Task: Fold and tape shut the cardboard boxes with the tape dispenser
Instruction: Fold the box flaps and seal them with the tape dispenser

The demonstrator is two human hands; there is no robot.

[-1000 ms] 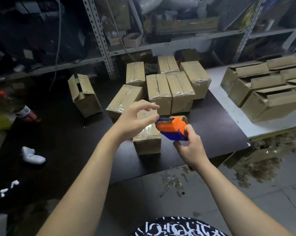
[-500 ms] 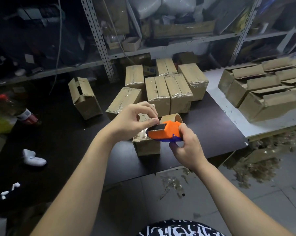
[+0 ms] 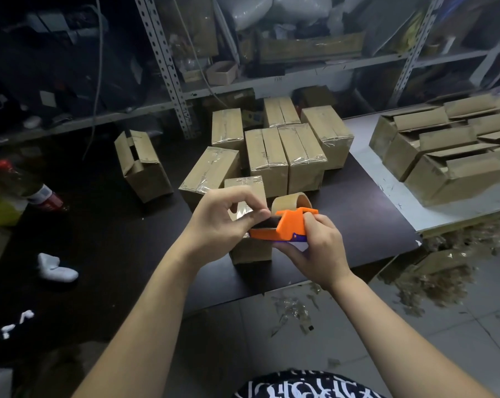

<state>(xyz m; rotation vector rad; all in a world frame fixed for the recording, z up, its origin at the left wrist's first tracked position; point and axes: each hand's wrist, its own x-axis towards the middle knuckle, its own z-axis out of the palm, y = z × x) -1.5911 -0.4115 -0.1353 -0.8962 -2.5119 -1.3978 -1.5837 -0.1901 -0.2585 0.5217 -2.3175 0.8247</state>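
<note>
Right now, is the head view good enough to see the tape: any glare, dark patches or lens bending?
Head view: left hand, right hand and tape dispenser are sharp, well lit; the dark table goes murky at left; the sealed boxes show glints; the shelf upright leans from wide-angle distortion; the tape the left hand pinches is nearly see-through.

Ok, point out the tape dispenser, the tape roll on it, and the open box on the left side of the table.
tape dispenser (image 3: 290, 225), head view, on its orange body.
tape roll (image 3: 283, 202), head view, on the brown outer band.
open box (image 3: 149, 179), head view, on its near side wall.
</note>
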